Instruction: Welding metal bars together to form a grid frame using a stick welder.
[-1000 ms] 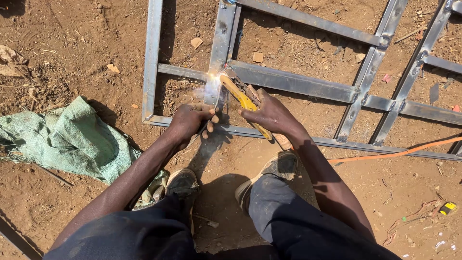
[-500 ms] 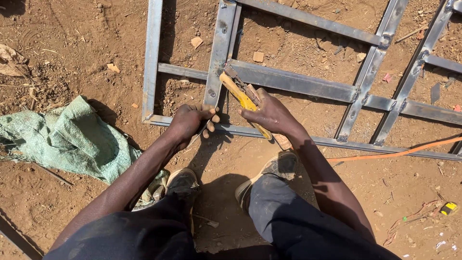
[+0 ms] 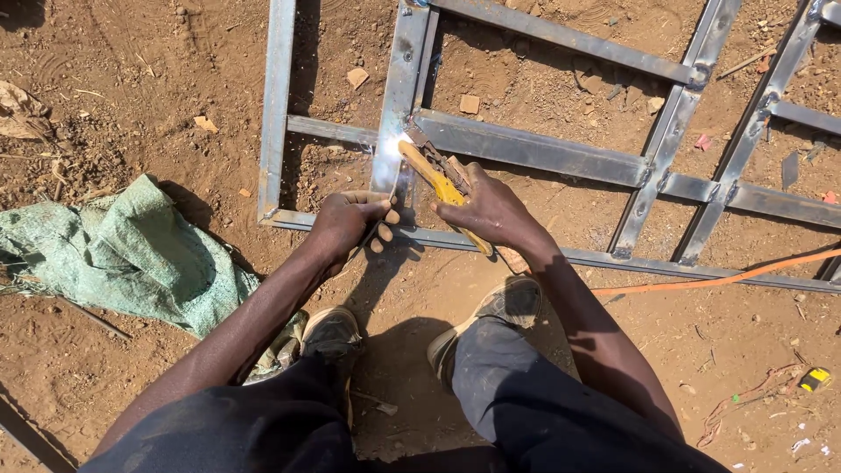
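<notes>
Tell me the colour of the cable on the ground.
Orange cable, seen in the head view.

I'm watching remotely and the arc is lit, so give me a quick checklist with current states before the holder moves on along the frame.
1. Right hand grips yellow electrode holder: ok.
2. Arc sits on the metal frame joint: ok.
3. Left hand steadying the rod, bare, close to the arc: not ok.
4. Orange cable lies clear of the joint: ok.
5. Green sack away from sparks: ok.
6. Weld quality: cannot tell.
</notes>
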